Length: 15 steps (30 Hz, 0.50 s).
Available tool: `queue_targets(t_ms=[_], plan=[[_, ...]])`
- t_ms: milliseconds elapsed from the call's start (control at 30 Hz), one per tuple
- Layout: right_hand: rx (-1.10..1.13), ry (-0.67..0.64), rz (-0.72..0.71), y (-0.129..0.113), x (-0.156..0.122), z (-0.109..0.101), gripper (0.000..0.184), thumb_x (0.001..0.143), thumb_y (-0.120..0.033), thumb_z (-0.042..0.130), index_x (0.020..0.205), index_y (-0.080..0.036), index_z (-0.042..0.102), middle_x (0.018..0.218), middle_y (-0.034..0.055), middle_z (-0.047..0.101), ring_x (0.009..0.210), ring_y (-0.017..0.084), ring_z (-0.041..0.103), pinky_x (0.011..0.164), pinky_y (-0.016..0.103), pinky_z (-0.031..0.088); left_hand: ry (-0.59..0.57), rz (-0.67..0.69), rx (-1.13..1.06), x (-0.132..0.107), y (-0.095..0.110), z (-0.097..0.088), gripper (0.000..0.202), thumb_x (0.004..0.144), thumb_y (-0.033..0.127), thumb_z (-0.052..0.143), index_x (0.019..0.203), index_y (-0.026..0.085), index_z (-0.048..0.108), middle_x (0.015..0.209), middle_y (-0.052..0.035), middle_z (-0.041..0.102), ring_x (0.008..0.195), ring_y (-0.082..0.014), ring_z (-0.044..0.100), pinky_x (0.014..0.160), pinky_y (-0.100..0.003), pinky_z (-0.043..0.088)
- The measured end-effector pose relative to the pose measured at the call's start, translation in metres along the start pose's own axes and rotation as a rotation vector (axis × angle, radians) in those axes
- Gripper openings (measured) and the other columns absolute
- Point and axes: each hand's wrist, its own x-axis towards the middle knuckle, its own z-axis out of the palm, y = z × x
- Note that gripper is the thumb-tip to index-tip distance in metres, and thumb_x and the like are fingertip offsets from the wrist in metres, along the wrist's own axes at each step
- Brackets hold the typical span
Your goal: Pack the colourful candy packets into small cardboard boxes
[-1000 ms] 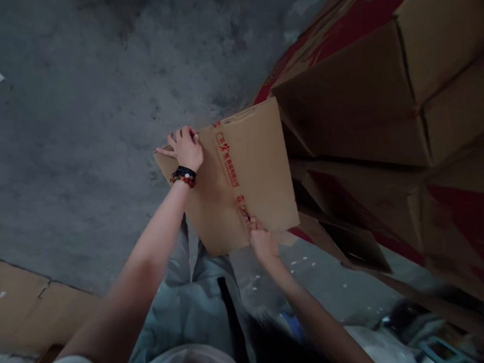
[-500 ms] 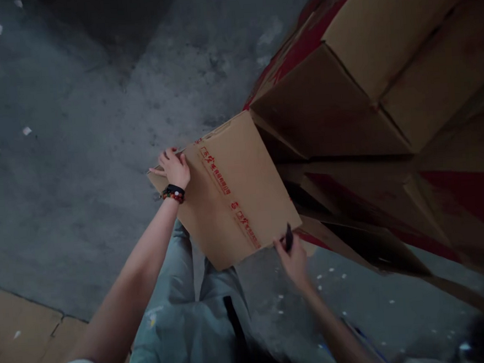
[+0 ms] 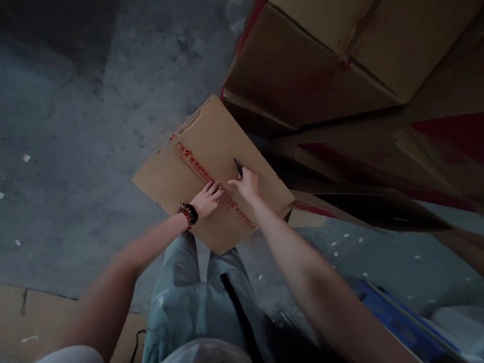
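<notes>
A closed cardboard box stands just in front of my legs, its top facing up. Clear tape with red printing runs across that top along the seam. My left hand, with a dark band and beads at the wrist, lies on the box beside the tape, fingers stretched out and holding nothing. Just to its right, over the top of the box, my right hand is closed around a small black tool with a pointed end. Whether that is a blade or a pen is too dark to tell.
A tall stack of brown and red cartons rises close on the right. Flat cardboard lies at the lower left, and something blue sits at the lower right. White scraps litter the grey concrete floor.
My left hand has slid from the far left corner to the middle of the box. My right hand, with the black tool, has come from the near right edge onto the top.
</notes>
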Motion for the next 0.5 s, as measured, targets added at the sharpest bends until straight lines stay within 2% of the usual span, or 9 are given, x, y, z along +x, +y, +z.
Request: queue_targets(t_ms=[100,200,267,367,500], plan=[[-0.003,-0.016,0.022,-0.004,0.003,0.000,0.025,0.071,-0.023,0.079,0.088,-0.015,0.064,0.082,0.0050,0.066,0.071,0.017,0.059,0.066,0.027,0.041,-0.091,-0.002,0.039,0.009,0.004,-0.014,0.040,0.096,0.021,0.037,0.122,0.002,0.060,0.124,-0.0200,0.059,0.123,-0.0312,0.048,0.107,-0.046,0.032],[0.005,-0.021,0.023,-0.005,0.004,0.000,0.026,0.072,-0.023,0.078,0.091,-0.014,0.064,0.085,0.0059,0.066,0.074,0.017,0.060,0.067,0.027,0.042,-0.212,-0.070,0.033,0.033,0.011,-0.031,0.043,0.092,0.034,0.052,0.117,0.000,0.062,0.113,-0.0233,0.062,0.109,-0.0313,0.054,0.094,-0.043,0.039],[0.012,-0.016,0.022,-0.004,0.005,0.000,0.027,0.071,-0.024,0.079,0.091,-0.014,0.063,0.085,0.0061,0.066,0.074,0.017,0.059,0.066,0.027,0.041,-0.277,-0.113,0.033,0.050,0.016,-0.038,0.045,0.088,0.037,0.058,0.112,-0.001,0.065,0.107,-0.0245,0.064,0.104,-0.0317,0.055,0.088,-0.041,0.041],[0.018,-0.021,0.014,-0.001,0.008,-0.001,0.028,0.069,-0.026,0.081,0.088,-0.014,0.063,0.082,0.0051,0.065,0.071,0.017,0.058,0.064,0.027,0.040,-0.352,-0.170,0.041,0.061,0.023,-0.041,0.032,0.088,0.027,0.057,0.105,0.002,0.069,0.107,-0.0237,0.066,0.104,-0.0314,0.056,0.081,-0.037,0.042],[0.001,-0.030,-0.018,0.002,0.010,-0.003,0.029,0.068,-0.032,0.082,0.083,-0.016,0.062,0.075,0.0026,0.063,0.067,0.016,0.056,0.061,0.027,0.037,-0.377,-0.203,0.041,0.055,0.029,-0.042,0.029,0.087,0.015,0.054,0.109,0.004,0.069,0.119,-0.0234,0.063,0.114,-0.0326,0.053,0.091,-0.040,0.037]])
